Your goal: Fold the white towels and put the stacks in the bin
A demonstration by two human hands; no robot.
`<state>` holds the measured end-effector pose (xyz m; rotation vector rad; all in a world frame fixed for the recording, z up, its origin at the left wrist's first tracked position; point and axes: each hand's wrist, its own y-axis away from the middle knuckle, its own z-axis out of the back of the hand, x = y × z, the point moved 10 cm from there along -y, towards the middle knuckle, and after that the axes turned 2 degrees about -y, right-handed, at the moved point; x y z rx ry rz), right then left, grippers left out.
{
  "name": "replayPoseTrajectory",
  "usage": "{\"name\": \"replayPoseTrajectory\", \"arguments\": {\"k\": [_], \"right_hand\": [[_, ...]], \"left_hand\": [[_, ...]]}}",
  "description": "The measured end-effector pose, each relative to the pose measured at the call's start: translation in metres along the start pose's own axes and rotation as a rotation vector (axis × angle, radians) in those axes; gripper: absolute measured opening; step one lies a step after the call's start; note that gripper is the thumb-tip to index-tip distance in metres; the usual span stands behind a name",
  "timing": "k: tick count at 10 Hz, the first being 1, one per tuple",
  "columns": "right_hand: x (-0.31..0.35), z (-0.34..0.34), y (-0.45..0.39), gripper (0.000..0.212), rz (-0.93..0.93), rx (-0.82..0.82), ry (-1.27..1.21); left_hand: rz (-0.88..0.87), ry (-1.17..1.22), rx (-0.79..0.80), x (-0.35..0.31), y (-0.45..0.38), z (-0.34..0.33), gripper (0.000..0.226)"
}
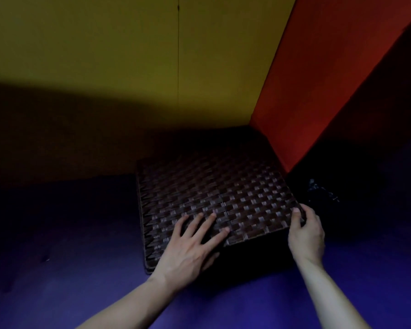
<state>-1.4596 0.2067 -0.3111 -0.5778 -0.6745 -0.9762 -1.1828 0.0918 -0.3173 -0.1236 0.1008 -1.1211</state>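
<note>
Item: dark brown woven bin [214, 198]. Position: on a purple surface [57, 269], pushed into a corner where a yellow wall [105, 55] meets a red panel [318, 79]. Its far right edge lies against the foot of the red panel. The visible top face is a flat, closed basket-weave; whether this is a lid or a side of the bin cannot be told. The near vertical face is in deep shadow.

Left hand [190, 248]: laid palm-down on the near part of the woven top, left of centre. Fingers [208, 222] straight and spread wide, flat against the weave; the thumb drops over the near edge. It presses on the bin and grips nothing.

Right hand [306, 233]: at the near right corner of the bin. The thumb sits on the top edge, and the fingers curl round the corner and down the right side, holding it.

Both forearms are bare and enter from the bottom of the view.

White towels: none visible in this view; whether any lie inside the bin cannot be told.

Other: a dark, shadowed object [323, 193] with faint pale markings sits just right of the bin, below the red panel; too dim to identify. A thin dark vertical line [178, 55] runs down the yellow wall. Lighting is low, with heavy shadow across the lower wall.
</note>
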Motion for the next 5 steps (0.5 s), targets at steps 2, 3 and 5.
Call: {"name": "replayPoseTrajectory", "arguments": {"k": [2, 3, 5], "right_hand": [[-0.001, -0.001, -0.003, 0.037, -0.039, 0.004, 0.083], [0.016, 0.004, 0.002, 0.045, 0.021, -0.022, 0.210], [0.142, -0.006, 0.019, 0.051, 0.479, 0.152, 0.221]], "left_hand": [[0.032, 0.013, 0.024, 0.002, -0.001, 0.001, 0.050], [0.053, 0.027, 0.041, 0.000, -0.003, 0.008, 0.049], [0.207, 0.119, -0.014, 0.021, -0.023, 0.083, 0.047]]}}
